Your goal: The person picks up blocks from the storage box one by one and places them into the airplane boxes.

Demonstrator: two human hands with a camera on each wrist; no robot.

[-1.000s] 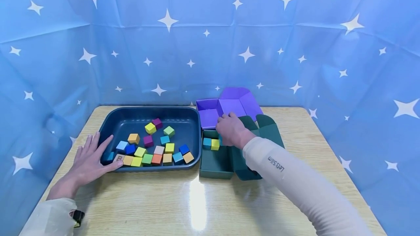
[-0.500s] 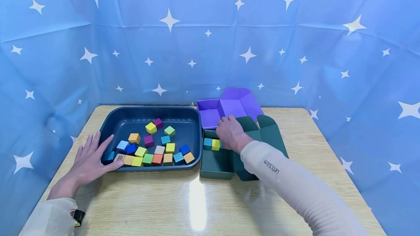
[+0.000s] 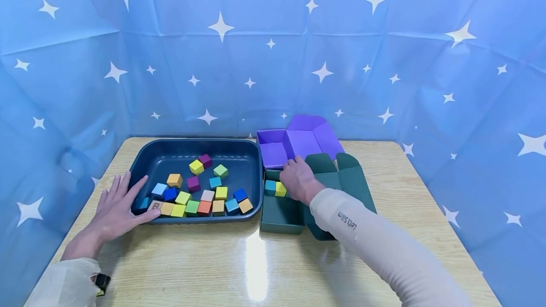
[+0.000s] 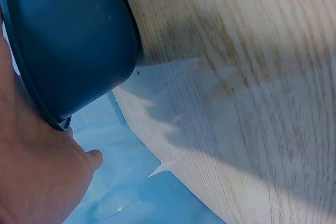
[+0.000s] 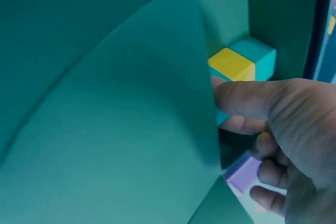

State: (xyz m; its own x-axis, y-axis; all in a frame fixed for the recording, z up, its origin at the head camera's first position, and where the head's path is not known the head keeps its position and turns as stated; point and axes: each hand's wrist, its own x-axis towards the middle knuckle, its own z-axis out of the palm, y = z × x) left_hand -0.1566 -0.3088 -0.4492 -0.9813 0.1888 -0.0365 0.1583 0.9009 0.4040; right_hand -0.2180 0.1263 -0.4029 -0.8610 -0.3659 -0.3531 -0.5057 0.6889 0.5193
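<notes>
Pinching a teal cube (image 5: 221, 117) against the yellow cube (image 3: 280, 189) inside the dark-green box (image 3: 281, 226), the right hand (image 3: 298, 180) seems to be squaring the row, while the left hand (image 3: 117, 210), fingers spread, apparently steadies the navy tray (image 3: 239, 165).

A pale wood-grain table (image 3: 192, 264) with rounded far corners catches a bright streak of light in its near middle. On its left half lies a dark blue tray (image 3: 159, 158); just right of it sit an open green box (image 3: 281, 212) and, farther back, an open purple box (image 3: 273, 154).
</notes>
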